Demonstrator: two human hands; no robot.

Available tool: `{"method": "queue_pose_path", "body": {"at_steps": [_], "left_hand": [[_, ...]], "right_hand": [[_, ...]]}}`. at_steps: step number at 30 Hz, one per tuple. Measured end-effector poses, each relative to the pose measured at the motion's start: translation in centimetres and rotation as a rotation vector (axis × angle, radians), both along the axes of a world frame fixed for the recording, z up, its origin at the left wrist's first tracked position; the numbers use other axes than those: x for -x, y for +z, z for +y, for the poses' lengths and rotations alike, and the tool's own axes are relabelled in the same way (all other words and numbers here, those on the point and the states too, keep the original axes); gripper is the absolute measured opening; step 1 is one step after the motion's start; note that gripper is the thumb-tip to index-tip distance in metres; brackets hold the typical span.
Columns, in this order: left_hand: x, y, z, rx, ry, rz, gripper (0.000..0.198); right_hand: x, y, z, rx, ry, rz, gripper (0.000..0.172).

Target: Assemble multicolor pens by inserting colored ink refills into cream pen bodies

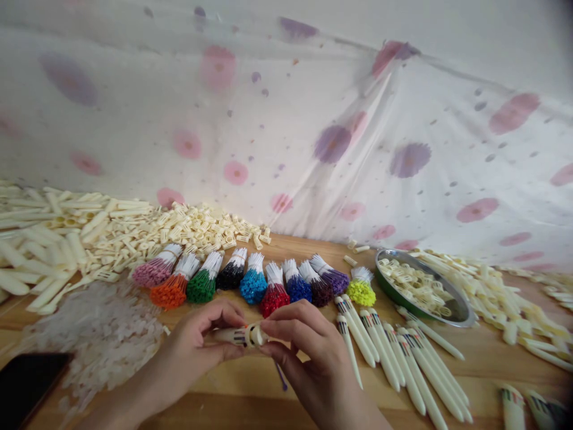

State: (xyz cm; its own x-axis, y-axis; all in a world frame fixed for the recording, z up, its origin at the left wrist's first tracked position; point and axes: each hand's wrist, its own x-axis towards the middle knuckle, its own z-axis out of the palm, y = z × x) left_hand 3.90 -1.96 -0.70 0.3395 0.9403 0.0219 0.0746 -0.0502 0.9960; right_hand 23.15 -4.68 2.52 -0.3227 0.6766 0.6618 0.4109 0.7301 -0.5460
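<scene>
A cream multicolour pen lies sideways between my two hands, with coloured sliders showing in its slots. My left hand is closed round its barrel. At the other end, the fingers of my right hand pinch the pen's pale end piece; whether that piece is seated cannot be made out. A loose purple refill shows just under my right hand. Beyond the hands stand bundles of refills in a row, among them a red bundle, a light blue bundle and a yellow bundle.
Several multicolour pens lie side by side at right, before a metal bowl of small cream parts. Heaped pen barrels, cream pieces and clear plastic bits cover the left. A dark phone lies front left.
</scene>
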Motion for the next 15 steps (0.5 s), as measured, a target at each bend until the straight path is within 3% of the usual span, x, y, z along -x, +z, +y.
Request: {"method": "queue_pose_path", "body": {"at_steps": [5,15], "left_hand": [[0.01,0.10,-0.15,-0.031,0.008,0.035,0.015],[-0.17,0.39,-0.32,-0.133,0.050,0.056,0.017]], "right_hand": [[-0.08,0.04,-0.06,0.037,-0.026,0.000,0.011],[-0.64,0.07,0.23,0.179,0.067,0.093,0.010]]}}
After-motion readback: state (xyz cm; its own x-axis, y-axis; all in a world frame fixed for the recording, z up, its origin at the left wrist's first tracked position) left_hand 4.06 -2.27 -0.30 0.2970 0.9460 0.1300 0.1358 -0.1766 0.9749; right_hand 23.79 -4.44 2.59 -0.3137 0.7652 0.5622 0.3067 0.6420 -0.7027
